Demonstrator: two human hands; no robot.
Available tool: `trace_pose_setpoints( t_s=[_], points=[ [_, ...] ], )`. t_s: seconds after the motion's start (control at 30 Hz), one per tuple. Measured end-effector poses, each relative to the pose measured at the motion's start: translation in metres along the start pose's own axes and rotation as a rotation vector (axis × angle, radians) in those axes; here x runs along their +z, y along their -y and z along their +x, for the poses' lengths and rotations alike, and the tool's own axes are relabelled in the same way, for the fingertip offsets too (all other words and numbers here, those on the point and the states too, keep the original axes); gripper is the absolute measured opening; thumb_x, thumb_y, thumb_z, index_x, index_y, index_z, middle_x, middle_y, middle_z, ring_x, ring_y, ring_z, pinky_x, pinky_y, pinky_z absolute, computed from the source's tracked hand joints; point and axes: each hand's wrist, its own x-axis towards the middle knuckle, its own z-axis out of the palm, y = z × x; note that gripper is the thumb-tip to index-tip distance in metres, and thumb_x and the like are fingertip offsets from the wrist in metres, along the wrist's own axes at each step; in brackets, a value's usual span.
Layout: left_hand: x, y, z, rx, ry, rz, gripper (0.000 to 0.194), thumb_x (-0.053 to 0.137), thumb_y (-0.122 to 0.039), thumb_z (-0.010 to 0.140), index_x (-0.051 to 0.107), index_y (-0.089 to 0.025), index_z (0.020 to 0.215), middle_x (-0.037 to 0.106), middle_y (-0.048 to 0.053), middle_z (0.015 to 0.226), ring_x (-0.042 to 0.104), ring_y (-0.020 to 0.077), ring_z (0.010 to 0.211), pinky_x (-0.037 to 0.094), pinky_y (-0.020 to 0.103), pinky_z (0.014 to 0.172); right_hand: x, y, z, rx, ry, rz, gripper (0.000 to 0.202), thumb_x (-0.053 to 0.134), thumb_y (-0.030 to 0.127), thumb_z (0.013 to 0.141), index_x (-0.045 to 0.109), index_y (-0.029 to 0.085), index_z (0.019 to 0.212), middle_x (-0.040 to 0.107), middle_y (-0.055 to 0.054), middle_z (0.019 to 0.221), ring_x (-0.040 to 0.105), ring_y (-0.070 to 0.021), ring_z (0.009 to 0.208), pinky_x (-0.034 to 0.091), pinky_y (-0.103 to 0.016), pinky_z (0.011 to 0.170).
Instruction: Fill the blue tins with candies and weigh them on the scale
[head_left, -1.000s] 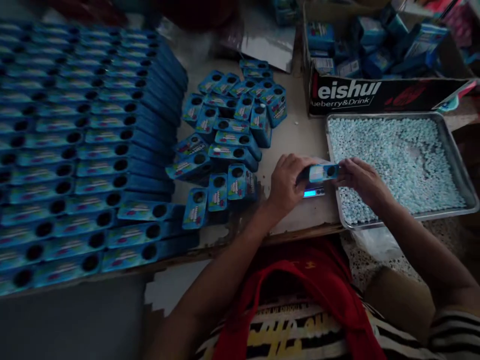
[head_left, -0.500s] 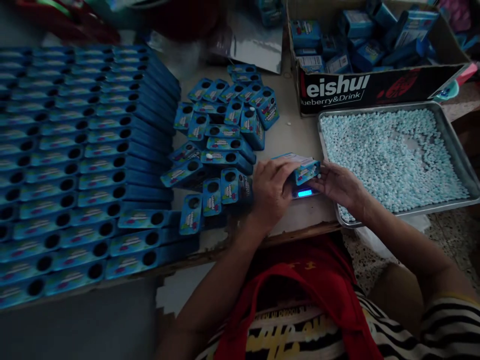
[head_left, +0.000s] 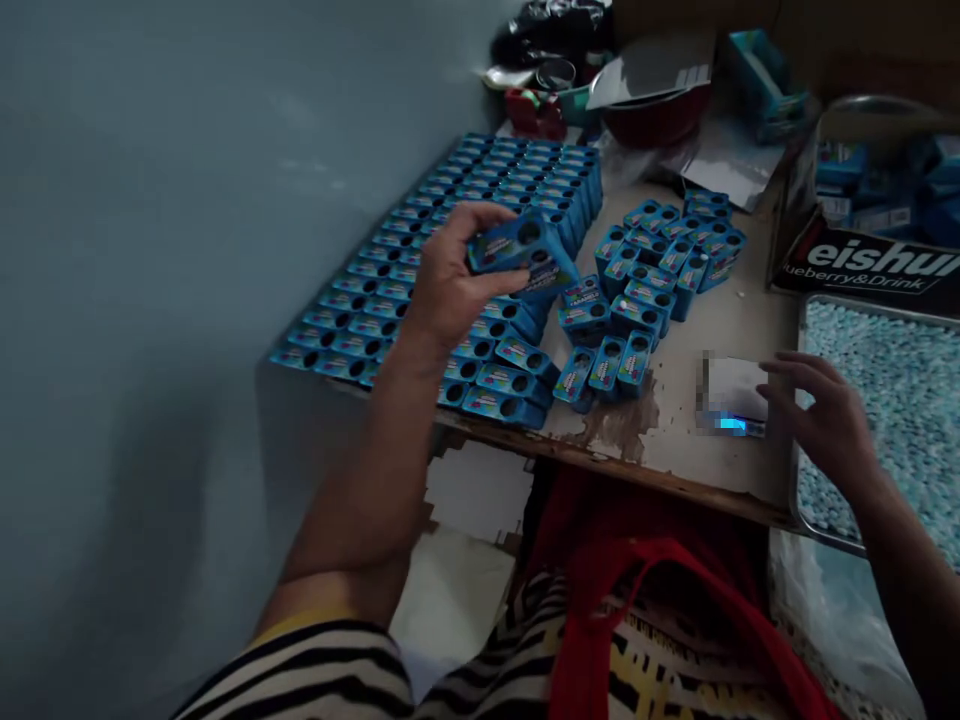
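Note:
My left hand [head_left: 457, 265] grips a small blue candy box [head_left: 512, 248], its fingers around the sides. The box is tilted, with a dark round hole in its printed top, and is held above the stacked rows of like boxes [head_left: 352, 345]. To the right, my right hand [head_left: 821, 405] reaches over the near right side of a small scale [head_left: 735, 385] with a lit blue display. Its fingers are apart and I see nothing in them. Whether the fingertips touch the scale I cannot tell.
A loose cluster of blue boxes [head_left: 634, 372] stands mid-table. A metal tray [head_left: 801, 450] full of pale blue and white candies lies at the right, before a carton [head_left: 862, 265] of more boxes. A wall [head_left: 187, 250] borders the left, and a red bowl [head_left: 660, 120] sits behind.
My left hand has lifted the candy box off the scale and carried it left over the rows. My right hand stays by the scale, apart from the box. The view has swung left.

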Motion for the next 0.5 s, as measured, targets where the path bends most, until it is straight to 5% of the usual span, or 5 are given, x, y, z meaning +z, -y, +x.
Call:
trace_pose_setpoints(
  t_s=[0.13,0.27,0.33,0.4,0.5],
  points=[
    [-0.025,0.036,-0.017,-0.190,0.222,-0.137,0.061,0.091,-0.037,0.070,0.072,-0.021,0.126,0.076,0.003,0.119,0.066,0.0224,0.104,0.060,0.037,0.095,0.042,0.069,0.055,-0.036,0.049,0.170,0.022,0.070,0.039,0.103,0.084,0.024,0.111,0.084,-0.008,0.100,0.077,-0.0264,0.088,0.061,-0.044,0.085],
    [-0.028,0.052,-0.027,-0.144,0.259,-0.135,0.058,0.092,-0.042,0.075,0.074,-0.024,0.127,0.077,0.005,0.122,0.070,0.0249,0.106,0.062,0.038,0.093,0.102,0.132,0.126,-0.434,0.285,-0.049,0.036,0.070,0.021,0.096,0.081,0.022,0.130,0.080,-0.012,0.135,0.066,-0.0340,0.125,0.047,-0.051,0.109],
    [-0.032,0.057,-0.024,-0.078,0.233,-0.112,0.055,0.091,-0.046,0.077,0.075,-0.028,0.126,0.077,0.005,0.124,0.072,0.0262,0.109,0.062,0.039,0.095,0.139,0.148,0.155,-0.506,0.433,-0.228,0.041,0.074,0.015,0.087,0.081,0.019,0.128,0.079,-0.015,0.134,0.060,-0.0393,0.132,0.040,-0.055,0.114],
    [-0.038,0.062,-0.020,-0.013,0.183,-0.083,0.054,0.090,-0.051,0.079,0.074,-0.031,0.127,0.076,0.006,0.127,0.072,0.0271,0.113,0.062,0.041,0.099,0.170,0.155,0.176,-0.497,0.545,-0.331,0.031,0.080,0.015,0.082,0.084,0.018,0.112,0.081,-0.014,0.112,0.062,-0.0407,0.125,0.038,-0.059,0.115],
    [-0.047,0.068,-0.019,0.047,0.119,-0.031,0.057,0.088,-0.056,0.082,0.072,-0.031,0.130,0.075,0.005,0.129,0.071,0.0272,0.118,0.061,0.044,0.103,0.181,0.157,0.194,-0.417,0.522,-0.267,0.018,0.085,0.029,0.085,0.084,0.019,0.100,0.078,-0.010,0.093,0.067,-0.0367,0.112,0.045,-0.056,0.112]
  ],
)
